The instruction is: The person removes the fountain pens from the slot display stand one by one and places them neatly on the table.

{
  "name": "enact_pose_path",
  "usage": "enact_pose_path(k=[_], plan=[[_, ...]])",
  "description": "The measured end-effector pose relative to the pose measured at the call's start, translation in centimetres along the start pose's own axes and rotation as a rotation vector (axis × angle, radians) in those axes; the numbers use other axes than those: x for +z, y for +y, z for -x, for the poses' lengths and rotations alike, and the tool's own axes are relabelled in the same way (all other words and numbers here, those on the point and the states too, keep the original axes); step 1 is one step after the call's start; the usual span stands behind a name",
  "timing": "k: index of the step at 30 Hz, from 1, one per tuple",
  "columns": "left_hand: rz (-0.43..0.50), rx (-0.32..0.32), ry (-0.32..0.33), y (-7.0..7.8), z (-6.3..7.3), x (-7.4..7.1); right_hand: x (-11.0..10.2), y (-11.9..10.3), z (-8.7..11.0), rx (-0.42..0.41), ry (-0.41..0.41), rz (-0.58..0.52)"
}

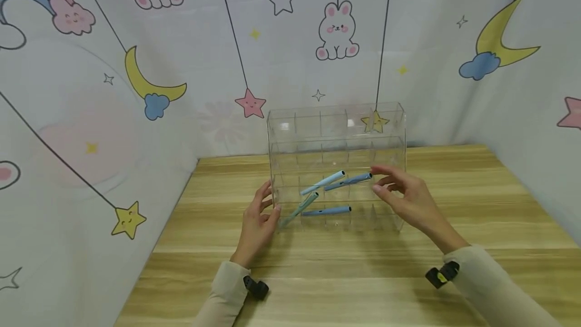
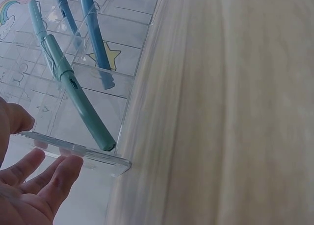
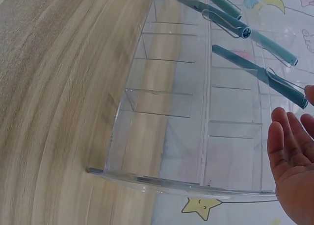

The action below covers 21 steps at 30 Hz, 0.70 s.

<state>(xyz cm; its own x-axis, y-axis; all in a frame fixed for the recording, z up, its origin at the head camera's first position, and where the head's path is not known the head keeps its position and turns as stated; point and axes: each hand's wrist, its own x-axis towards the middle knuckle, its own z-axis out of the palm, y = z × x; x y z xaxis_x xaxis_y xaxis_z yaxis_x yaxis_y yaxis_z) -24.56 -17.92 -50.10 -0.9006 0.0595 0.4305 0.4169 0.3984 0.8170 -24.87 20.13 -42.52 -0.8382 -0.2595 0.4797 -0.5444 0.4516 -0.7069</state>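
Observation:
A clear acrylic organizer (image 1: 405, 150) with rows of small compartments stands on the table. Several pens lean in its lower rows: a light blue pen (image 1: 322, 183), a dark blue pen (image 1: 349, 181), a green pen (image 1: 300, 208) and a lower blue pen (image 1: 327, 211). My left hand (image 1: 257, 221) holds the organizer's left side wall, thumb on one face and fingers on the other. My right hand (image 1: 410, 198) is by the capped end of the dark blue pen, its fingers loosely extended and thumb apart. Whether the right thumb touches that pen, I cannot tell.
The wooden table (image 1: 317, 276) extends in front of the organizer and to both sides. A white cloth backdrop (image 1: 218, 54) with printed stars, moons and rabbits hangs behind and along the sides. Each wrist carries a small black camera (image 1: 256, 287).

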Motion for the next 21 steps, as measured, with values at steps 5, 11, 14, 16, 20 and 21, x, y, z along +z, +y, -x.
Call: enact_pose_path(k=[5, 11, 14, 16, 20, 21], plan=[[-0.003, 0.008, -0.002, 0.07, -0.04, -0.05, 0.25, -0.26, -0.05, 0.005, -0.003, -0.004], [0.000, -0.003, -0.003, 0.10, 0.00, 0.03, 0.41, -0.19, 0.04, -0.009, -0.009, 0.014], [0.000, -0.008, -0.002, 0.11, -0.01, 0.04, 0.44, -0.10, 0.11, -0.019, -0.007, 0.021], [0.000, -0.010, -0.002, 0.14, 0.00, 0.03, 0.47, -0.05, 0.11, -0.022, -0.004, 0.019], [-0.003, -0.008, 0.005, 0.18, 0.04, 0.03, 0.60, 0.05, 0.00, -0.030, 0.011, 0.004], [-0.003, -0.006, 0.007, 0.17, 0.03, 0.04, 0.67, 0.06, -0.07, -0.033, 0.017, -0.004]])
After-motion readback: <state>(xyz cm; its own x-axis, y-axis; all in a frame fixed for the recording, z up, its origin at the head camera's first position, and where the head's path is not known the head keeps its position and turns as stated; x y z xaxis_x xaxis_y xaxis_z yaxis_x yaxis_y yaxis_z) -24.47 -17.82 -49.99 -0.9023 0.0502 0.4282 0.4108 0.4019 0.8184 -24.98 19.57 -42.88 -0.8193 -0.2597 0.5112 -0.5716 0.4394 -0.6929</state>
